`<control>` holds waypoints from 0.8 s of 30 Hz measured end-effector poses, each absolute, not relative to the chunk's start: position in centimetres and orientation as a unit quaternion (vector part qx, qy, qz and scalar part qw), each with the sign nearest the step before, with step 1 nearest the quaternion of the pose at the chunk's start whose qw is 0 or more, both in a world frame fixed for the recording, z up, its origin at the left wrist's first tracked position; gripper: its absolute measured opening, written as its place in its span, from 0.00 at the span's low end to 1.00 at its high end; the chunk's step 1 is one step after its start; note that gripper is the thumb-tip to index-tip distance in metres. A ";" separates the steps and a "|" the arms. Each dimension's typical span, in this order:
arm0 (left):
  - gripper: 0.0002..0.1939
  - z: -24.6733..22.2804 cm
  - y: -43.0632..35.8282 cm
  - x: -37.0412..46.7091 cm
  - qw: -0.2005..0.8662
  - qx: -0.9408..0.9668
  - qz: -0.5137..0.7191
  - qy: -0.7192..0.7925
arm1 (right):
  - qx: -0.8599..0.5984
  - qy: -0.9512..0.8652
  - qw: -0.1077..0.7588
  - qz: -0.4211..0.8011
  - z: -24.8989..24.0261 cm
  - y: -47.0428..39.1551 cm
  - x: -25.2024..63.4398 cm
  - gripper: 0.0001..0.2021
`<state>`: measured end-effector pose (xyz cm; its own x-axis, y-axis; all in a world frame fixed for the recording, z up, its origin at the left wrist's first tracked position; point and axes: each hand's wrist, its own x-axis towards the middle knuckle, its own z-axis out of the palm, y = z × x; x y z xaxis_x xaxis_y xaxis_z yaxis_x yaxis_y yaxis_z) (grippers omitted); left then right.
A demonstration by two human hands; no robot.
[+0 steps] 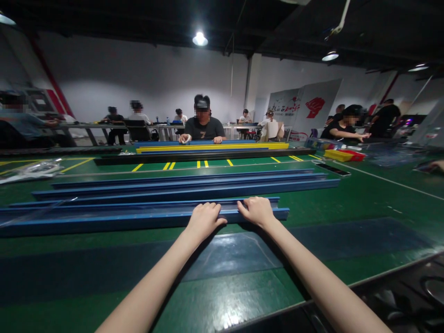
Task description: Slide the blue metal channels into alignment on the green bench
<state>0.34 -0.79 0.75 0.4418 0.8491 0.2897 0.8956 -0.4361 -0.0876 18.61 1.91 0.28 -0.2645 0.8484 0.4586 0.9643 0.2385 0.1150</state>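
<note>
A long blue U-shaped channel point(138, 217) lies crosswise on the green table, its open side up. Toward its right end my left hand point(206, 218) is closed over the near wall, thumb pointing right and fingers curled inside. My right hand point(255, 211) grips the same channel just short of its right end, fingers bent over the wall; its fingertips are partly hidden. Clear film or plastic point(41, 213) shows across the left part of the channel. Just behind lie more blue channels point(215, 188), roughly parallel to it.
A dark transparent strip point(236, 254) lies flat on the table point(236, 300) in front of the channel. Farther off are a black bar point(208, 157), a yellow bar point(222, 147), a phone point(333, 169), yellow and red trays point(342, 155) and bagged material point(34, 169). A co-worker point(204, 125) sits opposite.
</note>
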 end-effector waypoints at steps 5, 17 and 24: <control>0.14 0.8 -1.0 -0.6 0.122 -0.836 -0.101 -0.525 | -0.595 -0.762 0.163 -0.194 -0.1 1.5 18.7 0.23; 0.14 0.3 -1.1 -1.1 0.132 -0.834 -0.123 -0.521 | -0.549 -0.751 0.262 -0.256 -1.2 2.2 19.8 0.21; 0.13 0.4 -1.5 -0.7 0.142 -0.837 -0.132 -0.512 | -0.540 -0.740 0.287 -0.279 -1.5 2.9 20.9 0.21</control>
